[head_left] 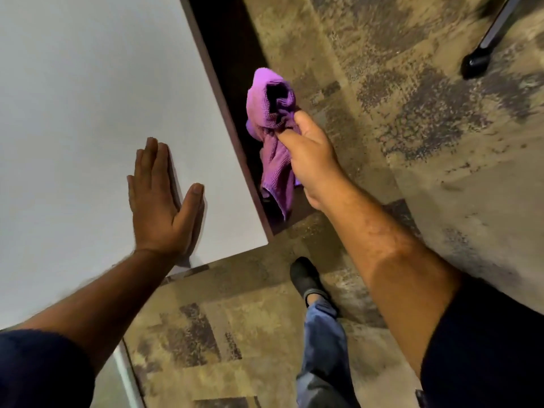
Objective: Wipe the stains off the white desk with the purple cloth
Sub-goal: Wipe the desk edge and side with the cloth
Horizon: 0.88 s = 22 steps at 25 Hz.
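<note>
Two bare hands fill the view, each doing its own job: the left hand lies flat, palm down, fingers straight and close together with the thumb spread out, pressed on the white desk near its front right corner, holding nothing, while the right hand is closed around a bunched purple cloth, pinching it between thumb and fingers. That cloth hangs crumpled in the air past the desk's right edge, above the dark gap under the desk, not touching the white top; part of it stands up over the fingers and the rest droops below the hand. Both forearms reach in from dark blue sleeves at the bottom corners. The desk surface around the left hand looks plain white, and I cannot make out stains on it. Beyond the desk lies mottled brown carpet, with a leg in blue jeans and a dark shoe below, and a black chair foot at the upper right
</note>
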{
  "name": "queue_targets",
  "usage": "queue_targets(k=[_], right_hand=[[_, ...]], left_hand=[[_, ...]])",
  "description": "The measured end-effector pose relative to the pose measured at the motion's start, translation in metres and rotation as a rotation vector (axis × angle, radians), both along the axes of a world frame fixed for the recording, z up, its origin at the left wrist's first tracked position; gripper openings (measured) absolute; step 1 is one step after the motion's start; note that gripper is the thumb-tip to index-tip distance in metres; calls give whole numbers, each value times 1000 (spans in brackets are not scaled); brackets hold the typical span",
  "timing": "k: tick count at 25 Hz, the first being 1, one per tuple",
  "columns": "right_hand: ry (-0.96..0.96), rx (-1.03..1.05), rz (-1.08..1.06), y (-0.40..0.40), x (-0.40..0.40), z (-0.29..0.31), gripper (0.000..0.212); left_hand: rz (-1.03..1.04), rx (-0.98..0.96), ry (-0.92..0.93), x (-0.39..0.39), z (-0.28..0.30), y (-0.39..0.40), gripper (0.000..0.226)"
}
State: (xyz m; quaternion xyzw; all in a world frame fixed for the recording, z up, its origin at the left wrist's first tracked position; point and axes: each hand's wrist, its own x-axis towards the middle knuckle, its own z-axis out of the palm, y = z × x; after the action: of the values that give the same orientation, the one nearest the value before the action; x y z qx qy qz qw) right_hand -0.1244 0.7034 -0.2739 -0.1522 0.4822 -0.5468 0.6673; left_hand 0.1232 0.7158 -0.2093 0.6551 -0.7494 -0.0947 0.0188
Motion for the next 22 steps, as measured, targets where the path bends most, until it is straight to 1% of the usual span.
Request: queue_targets(k=[3, 6, 9, 11, 12, 14, 15, 16, 18, 20, 22], right_hand=[[-33, -59, 24, -26, 11, 9, 25], [-91, -100, 76, -36, 24, 14, 31], [-56, -101, 121, -26, 24, 11, 33], [-26, -114, 139, -15, 14, 3, 37], [-6, -109, 145, -9, 6, -4, 38], [59, -97, 116, 2, -9, -18, 36], [70, -86, 84, 6, -14, -21, 35], [57, -74, 50, 10, -16, -23, 34], [20, -61, -2, 16, -14, -27, 32], [-30, -76, -32, 17, -6, -32, 29], [-71, -109, -51, 4, 2, -34, 25]], left_hand=[[13, -11, 5, -1, 1, -2, 80], [18, -36, 38, -3, -2, 1, 80], [-15, -71, -11, -3, 9, -7, 81], [-148, -96, -47, 0, 26, -38, 77], [-241, -66, -81, 0, 33, -59, 80], [-467, 50, -188, -3, 41, -104, 104], [-569, 93, -242, -5, 41, -123, 117], [-650, 103, -275, -6, 38, -136, 125], [-728, 61, -254, -2, 23, -148, 127], [-725, 4, -195, 5, 9, -147, 123], [-729, -4, -183, 10, 3, -149, 120]])
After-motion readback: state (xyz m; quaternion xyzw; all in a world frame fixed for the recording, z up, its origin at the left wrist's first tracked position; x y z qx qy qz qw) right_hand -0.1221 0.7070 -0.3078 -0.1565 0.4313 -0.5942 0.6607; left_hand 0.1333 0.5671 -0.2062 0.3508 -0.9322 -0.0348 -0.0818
